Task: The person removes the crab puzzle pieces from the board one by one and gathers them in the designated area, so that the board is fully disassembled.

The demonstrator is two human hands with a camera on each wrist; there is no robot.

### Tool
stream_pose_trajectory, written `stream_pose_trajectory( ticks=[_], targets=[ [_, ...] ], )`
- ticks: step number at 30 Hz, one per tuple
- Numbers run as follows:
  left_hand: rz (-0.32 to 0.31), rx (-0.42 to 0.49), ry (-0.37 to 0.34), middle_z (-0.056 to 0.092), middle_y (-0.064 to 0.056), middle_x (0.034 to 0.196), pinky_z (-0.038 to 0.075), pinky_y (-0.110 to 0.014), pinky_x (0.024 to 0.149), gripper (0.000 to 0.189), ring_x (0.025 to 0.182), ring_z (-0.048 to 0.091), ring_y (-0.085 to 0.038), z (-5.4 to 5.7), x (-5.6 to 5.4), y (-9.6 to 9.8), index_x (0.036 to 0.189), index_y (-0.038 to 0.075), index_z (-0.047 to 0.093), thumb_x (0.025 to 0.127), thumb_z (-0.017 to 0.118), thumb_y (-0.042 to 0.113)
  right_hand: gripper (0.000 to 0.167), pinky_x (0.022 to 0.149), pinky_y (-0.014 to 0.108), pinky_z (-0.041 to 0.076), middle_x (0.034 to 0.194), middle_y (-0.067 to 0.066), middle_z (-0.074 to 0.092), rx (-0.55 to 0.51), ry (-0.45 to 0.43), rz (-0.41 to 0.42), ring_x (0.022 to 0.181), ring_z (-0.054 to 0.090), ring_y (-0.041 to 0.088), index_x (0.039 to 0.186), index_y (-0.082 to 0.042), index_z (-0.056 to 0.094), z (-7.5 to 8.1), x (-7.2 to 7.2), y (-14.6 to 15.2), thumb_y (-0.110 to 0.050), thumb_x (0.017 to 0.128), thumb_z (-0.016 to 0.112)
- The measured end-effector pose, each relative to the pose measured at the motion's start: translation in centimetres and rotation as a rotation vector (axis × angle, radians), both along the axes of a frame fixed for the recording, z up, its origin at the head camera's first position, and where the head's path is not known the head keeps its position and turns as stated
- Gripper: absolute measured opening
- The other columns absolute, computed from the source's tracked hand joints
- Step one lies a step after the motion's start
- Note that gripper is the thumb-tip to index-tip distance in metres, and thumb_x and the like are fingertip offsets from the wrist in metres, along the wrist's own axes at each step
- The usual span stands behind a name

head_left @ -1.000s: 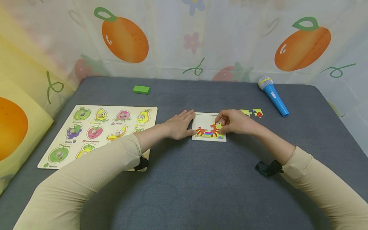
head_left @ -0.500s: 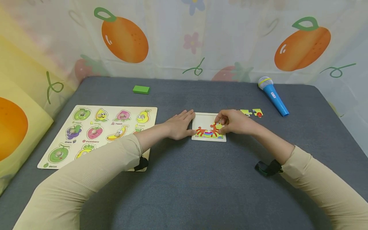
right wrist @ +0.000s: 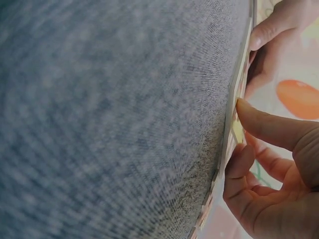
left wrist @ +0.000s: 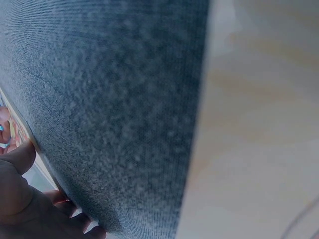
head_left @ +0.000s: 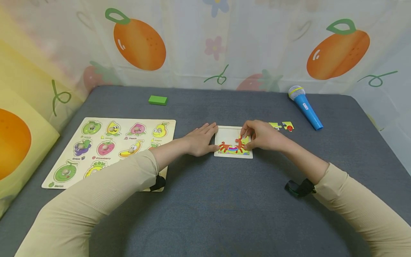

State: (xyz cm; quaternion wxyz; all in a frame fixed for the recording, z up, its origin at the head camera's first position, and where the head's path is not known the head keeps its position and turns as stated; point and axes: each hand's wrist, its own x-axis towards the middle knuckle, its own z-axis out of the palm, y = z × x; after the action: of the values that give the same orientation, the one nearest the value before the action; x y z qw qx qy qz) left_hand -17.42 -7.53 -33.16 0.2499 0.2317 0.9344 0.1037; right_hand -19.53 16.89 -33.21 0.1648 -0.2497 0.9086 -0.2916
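Observation:
In the head view, a small white puzzle tray (head_left: 228,134) lies mid-table with joined red and yellow animal pieces along its lower part. My left hand (head_left: 200,141) rests at its left edge, fingers straight and spread, thumb near the lower left corner. At the tray's right side, my right hand (head_left: 264,136) pinches a yellow and red puzzle piece (head_left: 245,140) between thumb and fingers. That yellow piece (right wrist: 238,130) also shows between thumb and fingers in the right wrist view. The fingers partly cover it, so how it sits against its neighbours is hidden.
Loose puzzle pieces (head_left: 288,126) lie beyond the right hand. A blue toy microphone (head_left: 307,110) is at the back right, a green block (head_left: 158,100) at the back left. The left forearm passes over a fruit knob puzzle board (head_left: 125,134).
The right hand's knuckles have lifted slightly, while its fingertips stay on the piece at the tray's right side. My left hand has not moved.

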Motion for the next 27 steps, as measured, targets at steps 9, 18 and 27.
stream_pose_trajectory(
  ticks=[9,18,27],
  targets=[
    [0.001,0.000,-0.002,0.000,-0.008,0.170,0.009,-0.049,0.128,0.077,0.158,0.000,-0.028,0.02,0.05,0.01,0.160,0.009,0.007,0.103,0.045,0.045,0.036,0.065,0.029,0.044,0.093,0.013,0.061,0.020,-0.021,-0.019,0.074,0.054,0.019,0.105,-0.005,0.058,0.12,0.14,0.02,-0.006,0.077,0.081],
    [0.000,-0.002,0.002,0.000,-0.008,0.170,0.010,-0.049,0.128,0.078,0.158,0.000,-0.028,-0.10,0.02,0.02,0.160,0.009,0.006,0.103,0.044,0.045,0.032,0.063,0.029,0.045,0.090,0.012,0.062,0.015,-0.035,-0.008,0.073,0.055,0.018,0.103,-0.004,0.060,-0.04,0.07,0.18,-0.007,0.079,0.080],
    [0.002,-0.003,0.002,0.001,-0.008,0.170,0.010,-0.049,0.128,0.077,0.158,0.000,-0.029,-0.08,-0.03,0.01,0.160,0.009,0.007,0.103,0.045,0.045,0.018,0.058,0.025,0.039,0.077,0.004,0.062,0.024,-0.066,0.010,0.068,0.050,0.015,0.096,-0.005,0.068,-0.01,-0.04,0.11,-0.007,0.080,0.077]
  ],
)
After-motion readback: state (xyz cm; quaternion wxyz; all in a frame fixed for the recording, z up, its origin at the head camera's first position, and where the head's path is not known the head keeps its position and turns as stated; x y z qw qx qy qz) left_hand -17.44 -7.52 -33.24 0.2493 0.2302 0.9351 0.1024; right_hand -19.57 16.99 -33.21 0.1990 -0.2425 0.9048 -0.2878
